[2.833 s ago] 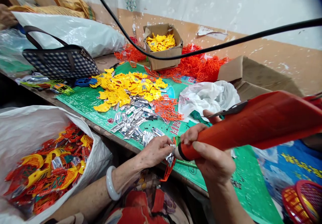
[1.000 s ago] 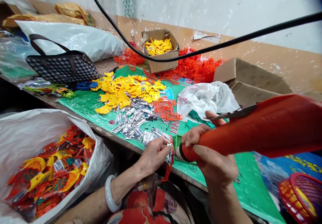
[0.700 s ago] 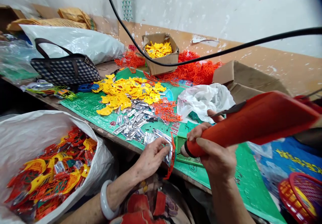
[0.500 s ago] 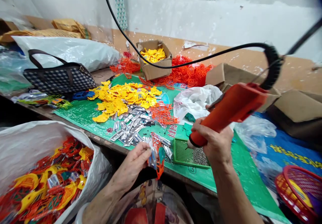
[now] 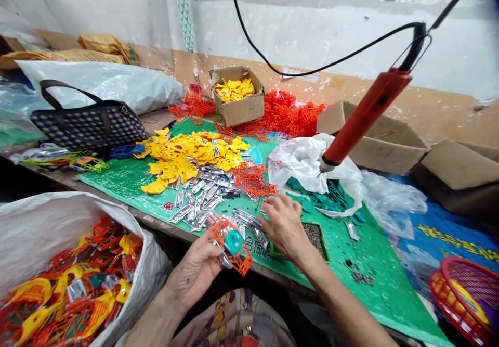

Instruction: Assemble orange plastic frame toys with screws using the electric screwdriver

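Observation:
My left hand (image 5: 197, 269) is closed on an orange lattice plastic part (image 5: 238, 261). A round teal piece (image 5: 233, 242) and a silver strip show on that part. My right hand (image 5: 286, 227) reaches over the table, fingers apart and bent, with no tool in it. Its fingertips are beside loose silver pieces (image 5: 249, 219), and it covers part of a green tray (image 5: 326, 256) of small screws. Above and to the right, an orange electric screwdriver (image 5: 360, 118) hangs tilted from its cable, tip down.
Heaps of yellow parts (image 5: 191, 152) and silver pieces lie on the green sheet (image 5: 125, 178). Behind are a cardboard box (image 5: 244, 108) and orange lattices. A white sack (image 5: 150, 264) of assembled parts stands at the left. A white bag (image 5: 290, 162) with teal pieces and a red basket (image 5: 440, 284) are right.
My right hand has let go of the screwdriver, which now hangs higher, and has moved left toward the silver pieces. My left hand has shifted left and turned the orange part, showing its teal piece.

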The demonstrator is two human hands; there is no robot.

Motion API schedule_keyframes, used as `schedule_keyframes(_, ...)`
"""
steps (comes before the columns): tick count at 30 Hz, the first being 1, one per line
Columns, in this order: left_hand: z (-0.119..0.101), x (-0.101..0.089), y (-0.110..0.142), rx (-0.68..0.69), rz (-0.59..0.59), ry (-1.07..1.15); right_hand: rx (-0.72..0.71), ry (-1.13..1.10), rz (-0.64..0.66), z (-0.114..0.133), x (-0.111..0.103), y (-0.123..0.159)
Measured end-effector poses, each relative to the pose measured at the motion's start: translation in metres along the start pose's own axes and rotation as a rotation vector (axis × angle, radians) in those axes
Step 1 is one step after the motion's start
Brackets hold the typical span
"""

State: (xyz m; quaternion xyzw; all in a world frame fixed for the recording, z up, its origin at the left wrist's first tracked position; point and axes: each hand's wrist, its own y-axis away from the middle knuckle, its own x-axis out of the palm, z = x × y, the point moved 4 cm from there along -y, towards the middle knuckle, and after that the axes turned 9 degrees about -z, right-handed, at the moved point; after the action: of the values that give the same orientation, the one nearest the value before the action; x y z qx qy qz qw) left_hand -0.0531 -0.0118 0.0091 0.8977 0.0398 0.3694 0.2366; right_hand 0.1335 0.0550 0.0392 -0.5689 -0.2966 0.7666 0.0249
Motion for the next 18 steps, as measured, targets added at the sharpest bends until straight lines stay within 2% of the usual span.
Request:
schedule_keyframes(2,0.003,0.0,-0.003,-0.005,-0.029,0.029,-0.028,0.003,0.188,0.001,0.018,-0.004)
schedule_keyframes(7,0.008,-0.004,-0.01,-0.01,-0.05,0.012,-0.004,-0.026,0.308,-0.004,0.036,-0.012)
schedule_keyframes(13,0.006,-0.006,-0.016,0.01,-0.066,0.041,0.112,-0.199,0.324,-0.006,0.036,-0.014)
schedule_keyframes(18,0.002,0.001,-0.019,0.03,0.015,0.078,0.195,-0.46,0.26,-0.01,0.018,-0.014)
